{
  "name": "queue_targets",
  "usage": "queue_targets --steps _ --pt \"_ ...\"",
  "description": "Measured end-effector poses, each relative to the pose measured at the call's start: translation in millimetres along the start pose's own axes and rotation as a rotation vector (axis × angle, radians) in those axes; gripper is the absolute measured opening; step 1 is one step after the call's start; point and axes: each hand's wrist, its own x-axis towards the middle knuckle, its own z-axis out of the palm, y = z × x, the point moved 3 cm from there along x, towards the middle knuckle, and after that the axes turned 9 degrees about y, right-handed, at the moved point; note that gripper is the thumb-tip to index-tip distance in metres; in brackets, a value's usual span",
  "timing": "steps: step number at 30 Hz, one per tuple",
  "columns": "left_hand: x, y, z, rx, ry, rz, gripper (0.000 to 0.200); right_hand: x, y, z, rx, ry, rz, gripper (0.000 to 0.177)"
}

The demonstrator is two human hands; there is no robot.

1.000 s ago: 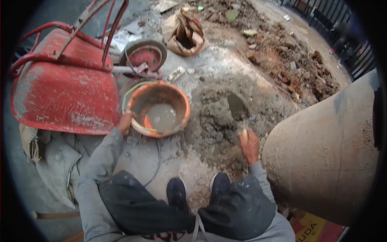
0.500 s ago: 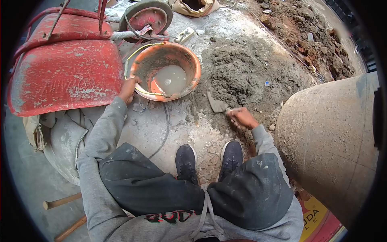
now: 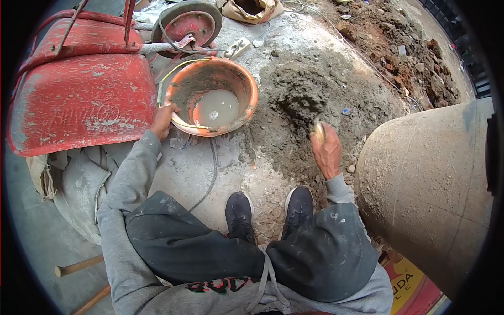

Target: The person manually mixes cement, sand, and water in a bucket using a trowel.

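My left hand (image 3: pixel 164 121) grips the near left rim of an orange bucket (image 3: pixel 249 107), which holds some cloudy water (image 3: pixel 218 107). A yellow-sleeved wire handle hangs along the bucket's side. My right hand (image 3: pixel 327 149) is closed round the wooden handle of a trowel (image 3: pixel 319 131) over the pile of wet grey mortar (image 3: pixel 294 79). The trowel's blade is mostly hidden at the mortar, beside a dark wet hollow.
A red wheelbarrow (image 3: pixel 84 100) lies at the left, with its wheel (image 3: pixel 186 29) behind the bucket. A large round drum (image 3: pixel 425 178) stands at the right. Behind are a power strip (image 3: pixel 237 48), an open paper bag (image 3: pixel 251 11) and rubble (image 3: pixel 388 50). A cable crosses the floor.
My right hand has moved up and slightly right with the trowel, from the mortar's near edge to its middle. A dark wet hollow now shows there. My left hand still holds the bucket rim.
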Motion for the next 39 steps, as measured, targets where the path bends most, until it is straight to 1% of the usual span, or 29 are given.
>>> queue_targets --steps 1,2,3,4,6,7,8,10,11,12,14,15,16,18,19,20,22,23,24,26,27,29,30,31,34,35,36,38,39 --pt "2 0 -1 0.002 0.032 0.016 0.011 5 4 -1 -0.002 0.001 -0.003 0.041" --pt "4 0 -1 0.003 0.063 0.032 0.010 10 9 -1 -0.104 0.016 -0.070 0.041" --pt "5 -1 0 0.000 0.057 0.032 0.010 14 16 -2 -0.209 0.032 -0.134 0.042" --pt "1 2 2 -0.005 0.055 0.032 0.010 16 29 -1 -0.215 0.038 -0.135 0.042" --pt "2 4 5 -0.015 0.054 0.037 0.010 21 61 8 -0.386 -0.157 -0.041 0.040" --pt "1 -4 2 -0.004 0.047 0.046 0.010 12 63 0 -0.274 -0.085 -0.060 0.039" --pt "3 -9 -1 0.006 0.040 0.055 0.010 11 49 -7 -0.271 -0.091 -0.060 0.039" --pt "9 -10 -8 0.031 0.029 0.036 0.010 15 22 -22 -0.164 -0.002 -0.009 0.038" --pt "10 -13 -8 0.067 0.007 0.013 0.011 16 18 -22 -0.164 0.040 -0.055 0.036" --pt "10 -12 -6 0.069 -0.002 0.017 0.011 12 37 -10 -0.169 0.047 -0.049 0.036" --pt "3 -4 -4 0.033 0.004 0.009 0.010 5 91 32 -0.438 -0.343 -0.143 0.035" --pt "18 -10 -8 0.113 0.046 0.058 0.009 18 84 18 -0.396 -0.331 -0.147 0.034" --pt "21 -5 -7 0.107 0.052 0.059 0.009 29 67 15 -0.395 -0.332 -0.156 0.034" --pt "10 -5 -4 0.090 0.034 0.048 0.009 19 36 2 -0.208 -0.081 -0.080 0.031" --pt "22 -13 -6 0.076 0.023 0.017 0.010 9 53 19 -0.266 -0.258 0.023 0.030" --pt "20 -11 -3 0.070 0.018 0.026 0.010 8 64 21 -0.269 -0.248 0.019 0.030" --pt "17 -4 -2 0.058 0.055 0.053 0.011 15 74 29 -0.320 -0.313 -0.227 0.031" --pt "1 7 2 0.083 0.028 0.058 0.012 20 54 15 -0.319 -0.369 -0.099 0.031" --pt "-3 1 -2 0.107 0.022 0.038 0.012 -2 51 19 -0.316 -0.386 -0.073 0.031" --pt "-1 9 6 0.052 0.024 0.063 0.012 -10 47 20 -0.246 -0.270 -0.020 0.031" --pt "-3 11 7 0.067 0.036 0.064 0.012 -12 48 13 -0.249 -0.268 -0.023 0.031" --pt "-6 20 16 0.039 0.071 0.096 0.012 3 53 8 -0.234 -0.364 -0.102 0.033" --pt "-9 15 14 0.032 0.106 0.096 0.012 -1 56 10 -0.225 -0.432 -0.130 0.034" --pt "-15 8 9 0.056 0.101 0.066 0.012 -21 58 8 -0.225 -0.458 -0.101 0.034" --pt "-14 15 14 0.103 0.037 0.077 0.012 -25 71 12 -0.303 -0.303 -0.010 0.033" --pt "-13 14 16 0.073 0.049 0.076 0.012 -27 73 15 -0.311 -0.324 -0.142 0.032" --pt "-12 16 15 0.037 0.069 0.080 0.012 -18 82 12 -0.309 -0.311 -0.151 0.032" --pt "-16 18 9 0.135 0.098 0.093 0.012 5 56 -10 -0.241 -0.359 -0.014 0.032" --pt "-19 14 9 0.123 0.087 0.065 0.013 11 35 -22 -0.196 -0.163 -0.039 0.031"
